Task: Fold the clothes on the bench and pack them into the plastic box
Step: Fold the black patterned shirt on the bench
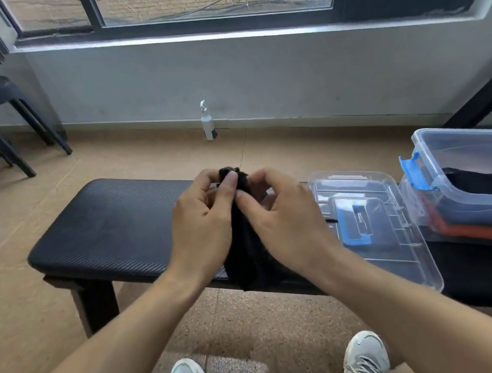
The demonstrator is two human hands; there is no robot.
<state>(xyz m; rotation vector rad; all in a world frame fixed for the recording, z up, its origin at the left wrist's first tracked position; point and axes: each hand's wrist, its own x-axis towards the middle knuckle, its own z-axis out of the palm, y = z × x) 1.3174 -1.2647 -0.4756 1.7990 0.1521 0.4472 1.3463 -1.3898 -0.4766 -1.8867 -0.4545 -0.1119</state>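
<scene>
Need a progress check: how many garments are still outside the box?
1: the black garment, pinched by left hand and right hand above the bench. Hands may hide others.

The bench (114, 229) lies bare leftward; the box lid (375, 226) crowds its right side.

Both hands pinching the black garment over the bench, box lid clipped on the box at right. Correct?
Not quite. In the head view both hands pinch the black garment over the bench, but the lid is off, lying flat on the bench beside the open box.
</scene>
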